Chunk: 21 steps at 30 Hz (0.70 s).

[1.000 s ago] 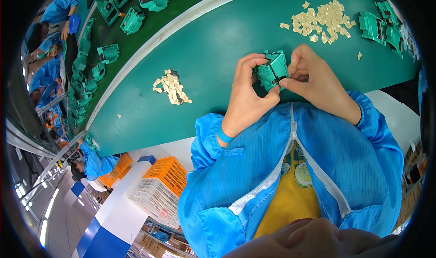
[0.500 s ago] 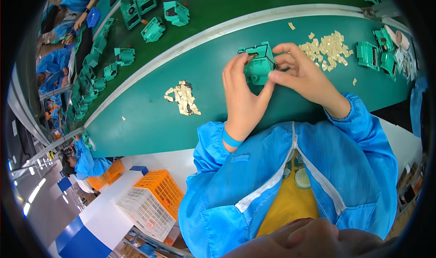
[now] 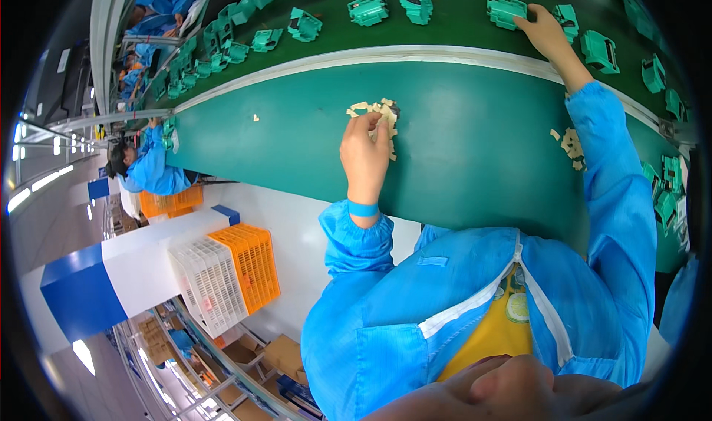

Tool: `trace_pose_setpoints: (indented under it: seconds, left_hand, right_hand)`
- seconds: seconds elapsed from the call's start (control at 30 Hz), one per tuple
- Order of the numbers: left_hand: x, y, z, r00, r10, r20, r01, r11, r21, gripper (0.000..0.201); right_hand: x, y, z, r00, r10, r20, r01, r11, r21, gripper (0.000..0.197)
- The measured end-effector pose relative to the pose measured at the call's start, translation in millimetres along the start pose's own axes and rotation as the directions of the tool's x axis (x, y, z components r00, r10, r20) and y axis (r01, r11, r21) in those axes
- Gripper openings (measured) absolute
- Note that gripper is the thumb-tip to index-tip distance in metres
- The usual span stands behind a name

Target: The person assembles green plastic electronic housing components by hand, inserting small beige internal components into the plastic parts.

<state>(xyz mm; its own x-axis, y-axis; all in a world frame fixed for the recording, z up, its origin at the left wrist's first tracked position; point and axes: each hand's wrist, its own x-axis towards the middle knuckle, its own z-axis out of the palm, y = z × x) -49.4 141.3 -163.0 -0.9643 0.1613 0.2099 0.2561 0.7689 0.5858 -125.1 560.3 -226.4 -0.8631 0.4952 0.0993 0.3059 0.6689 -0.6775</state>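
My right hand reaches far over the belt. Its thumb and fingers are closed on the right end of a green plastic housing, a boxy part with a dark opening. At the middle of the bench, my left hand is over a small heap of cream-coloured pieces. Its fingertips are pressed together at the heap; what they pinch, if anything, is too small to make out. A blue band circles the left wrist.
Several more green housings sit along the dark green belt. A pale rail divides it from the bench. Another cream heap lies partly behind my right sleeve. Crates stand lower left; a co-worker sits at the far left.
The green housing that both hands held over the bench is out of them. My right hand has moved out to the belt. My left hand has gone to the small cream heap.
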Motion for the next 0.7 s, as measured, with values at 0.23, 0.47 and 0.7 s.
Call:
trace_pose_setpoints:
  seconds: [0.23, 0.47, 0.7]
  left_hand:
    - [13, -13, 9, 0.992, -0.111, 0.059, 0.094, 0.965, 0.245, 0.027]
    - [20, -17, 5, 0.971, -0.177, 0.159, 0.173, 0.984, 0.038, 0.025]
    - [16, -28, -1, 0.974, -0.138, 0.178, 0.153, 0.985, -0.074, 0.019]
  right_hand:
    - [-121, -57, -40, 0.959, -0.282, 0.038, 0.265, 0.932, 0.247, 0.035]
    - [-191, -80, -53, 0.922, -0.234, 0.308, 0.107, 0.92, 0.378, 0.017]
    - [-208, -106, -32, 0.855, -0.33, 0.4, 0.125, 0.88, 0.458, 0.014]
